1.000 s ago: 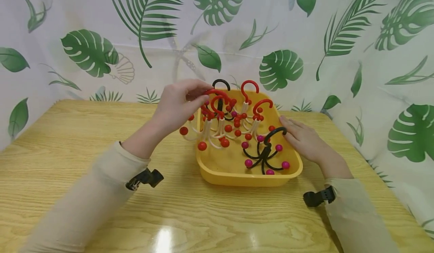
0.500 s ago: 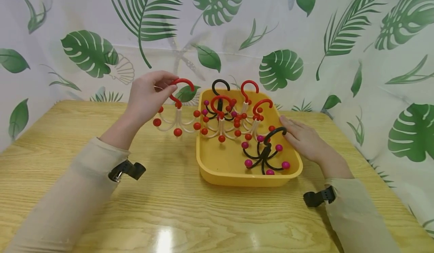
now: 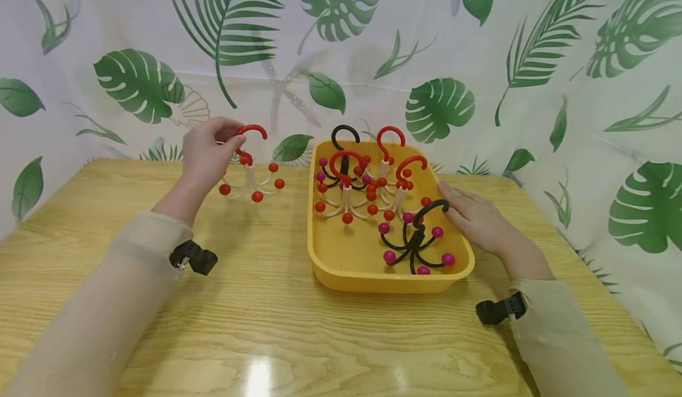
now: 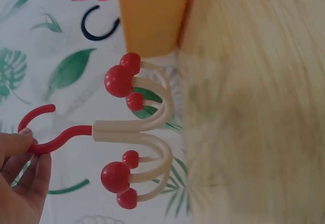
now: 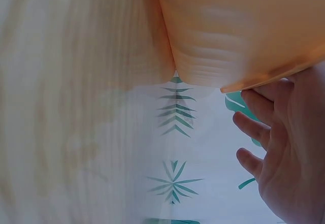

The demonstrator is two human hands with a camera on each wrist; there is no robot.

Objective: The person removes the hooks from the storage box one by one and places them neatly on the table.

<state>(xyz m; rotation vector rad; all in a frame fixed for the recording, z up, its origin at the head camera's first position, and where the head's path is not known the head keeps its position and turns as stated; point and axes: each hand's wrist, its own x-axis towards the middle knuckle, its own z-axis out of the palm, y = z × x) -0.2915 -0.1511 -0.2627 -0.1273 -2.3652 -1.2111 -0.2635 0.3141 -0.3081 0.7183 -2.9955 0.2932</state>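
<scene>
I pinch the red hook [image 3: 256, 129] of a cream hanger [image 3: 250, 178] between the thumb and fingers of my left hand [image 3: 205, 151], to the left of the yellow basket [image 3: 383, 283] and well apart from it. The hanger is upright in the air, hook on top, its curved cream arms fanned out below and each ending in a red ball. The open end of the hook points toward the basket.

My right hand [image 3: 482, 219] rests against the basket's right side, touching the rim. Its fingers are loosely extended with small gaps between some of them, and they are not wrapped round any hanger.

Inside the basket, a black hanger [image 3: 418, 240] with magenta balls sits in the near right part, its hook reaching up close to my right hand. A second black hanger [image 3: 345, 165] is at the far left, partly hidden. Three more red-hooked hangers crowd the middle and far part: a left one [image 3: 347, 196], a far one [image 3: 385, 168] and a right one [image 3: 402, 196]; their arms overlap, so I cannot tell which balls belong to which.

Under the basket is a wood-grain table [image 3: 266, 320], and behind it a white cloth [image 3: 362, 98] printed with green leaves.
</scene>
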